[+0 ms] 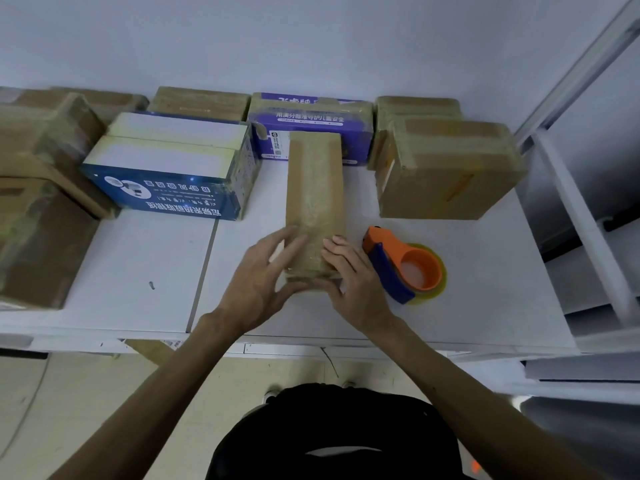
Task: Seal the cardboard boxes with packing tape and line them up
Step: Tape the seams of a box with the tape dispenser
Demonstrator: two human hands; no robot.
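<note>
The long narrow cardboard box (315, 188) lay lengthwise in the middle of the frame on the white counter (138, 265), its far end just short of a purple printed box (311, 116) in the back row. Glossy tape already ran along its top. The left hand (263, 282) lay spread against the near left side, and the right hand (349, 278) lay flat along the near right edge. Both had their fingers extended, pressing rather than gripping. The tape dispenser (405, 268) sat idle just right of that hand. The box looked light and stiff, though the taped top would be slick. I'd take it by the bare long sides, one palm on each, to slide it into line.
</note>
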